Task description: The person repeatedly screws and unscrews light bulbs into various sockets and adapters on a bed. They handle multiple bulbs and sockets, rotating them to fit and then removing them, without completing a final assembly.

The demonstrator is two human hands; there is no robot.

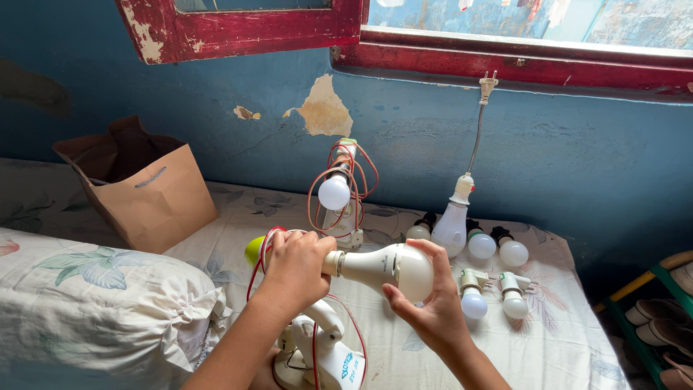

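Note:
My right hand grips the round end of a large white light bulb, held sideways over the bed. My left hand is closed around the socket at the bulb's base, where red wires loop out. Just behind that hand sits a yellow-green bulb. Below my hands stands a white lamp base with red wires around it.
A second white holder with a lit-looking bulb and red wire coils stands against the blue wall. Several loose bulbs and a bulb with a plug lead lie on the floral sheet. A brown paper bag and a pillow sit left; a shoe rack stands right.

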